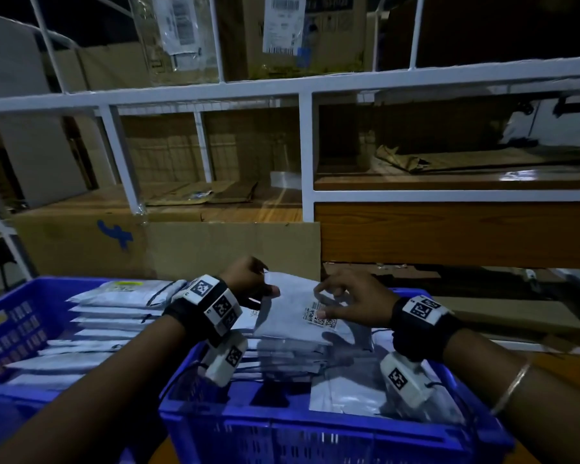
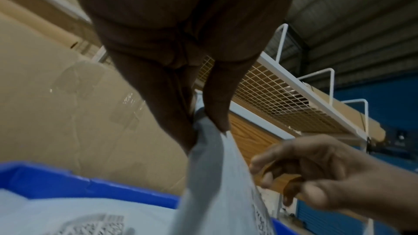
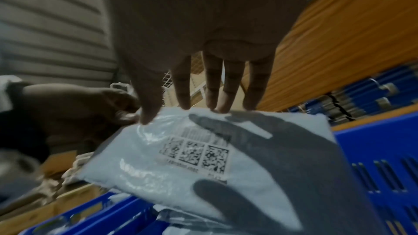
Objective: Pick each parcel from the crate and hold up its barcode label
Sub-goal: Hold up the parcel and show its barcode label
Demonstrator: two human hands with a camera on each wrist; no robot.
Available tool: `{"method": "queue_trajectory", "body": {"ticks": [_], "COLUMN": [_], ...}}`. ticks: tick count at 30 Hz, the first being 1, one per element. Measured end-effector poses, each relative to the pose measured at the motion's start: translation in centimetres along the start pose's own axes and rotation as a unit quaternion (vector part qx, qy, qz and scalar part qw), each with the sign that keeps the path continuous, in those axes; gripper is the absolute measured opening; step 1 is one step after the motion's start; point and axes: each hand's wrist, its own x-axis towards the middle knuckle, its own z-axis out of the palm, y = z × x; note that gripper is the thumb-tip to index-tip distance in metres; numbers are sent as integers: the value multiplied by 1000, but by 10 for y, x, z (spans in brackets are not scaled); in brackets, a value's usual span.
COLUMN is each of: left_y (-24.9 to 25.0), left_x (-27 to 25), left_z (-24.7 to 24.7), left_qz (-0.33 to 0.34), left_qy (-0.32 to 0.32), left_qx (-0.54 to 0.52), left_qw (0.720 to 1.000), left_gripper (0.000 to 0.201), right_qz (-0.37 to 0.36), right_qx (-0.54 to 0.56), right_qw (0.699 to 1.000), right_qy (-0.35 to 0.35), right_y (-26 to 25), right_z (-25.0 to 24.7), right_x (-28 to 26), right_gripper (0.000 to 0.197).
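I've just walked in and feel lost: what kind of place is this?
Probably a parcel sorting or warehouse area. Blue crates hold stacks of grey parcels, white racks carry labelled cardboard boxes, and the left hand grips a parcel with a barcode label.

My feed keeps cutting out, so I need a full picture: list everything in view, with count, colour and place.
held parcel: one, grey-white, raised over the right crate, barcode label facing up
right crate: one, blue, nearest, stacked parcels inside
left crate: one, blue, to the left, a row of grey-white parcels inside, count unclear
shelving frame: one, white, behind the crates
cardboard boxes: several, brown, on and below the shelves
left hand: one, pinches the held parcel's far left edge
right hand: one, fingertips on the held parcel beside the label
wrist cameras: two, black and white, one on each wrist
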Motion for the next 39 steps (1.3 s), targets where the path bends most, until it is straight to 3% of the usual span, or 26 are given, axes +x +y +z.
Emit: {"method": "queue_trajectory", "body": {"ticks": [5,11,17,22,28,31,37,39], "left_y": [-5,-15,-26,-33,-42,-46,-52,-53], "left_x": [-2,0,2,5,15,20,26,26], "left_z": [-11,-27,-33,-39,-52,-60,-69,-70], "left_qz": [49,81,79,79,76,81,100,105], "left_qy": [5,8,16,27,41,36,35,31], "left_qx": [2,-7,-37,-47,-42,-2,32,42], "left_qw": [999,997,996,995,995,996,994,993], "left_gripper": [38,17,18,12,25,24,22,21], "right_qz": [49,87,93,98,117,125,104,92], "right_qx": [-10,64,143,166,235,245,168,139], "right_qw": [999,994,985,980,961,959,980,986], "right_qy": [20,29,39,55,89,67,3,-17], "right_y": [14,27,28,25,20,16,-2,-12], "right_z": [-3,-4,-5,-5,-5,-4,-1,3], "right_x": [6,5,4,4,6,7,23,33], "right_gripper": [61,35,26,31,18,6,4,21]}}
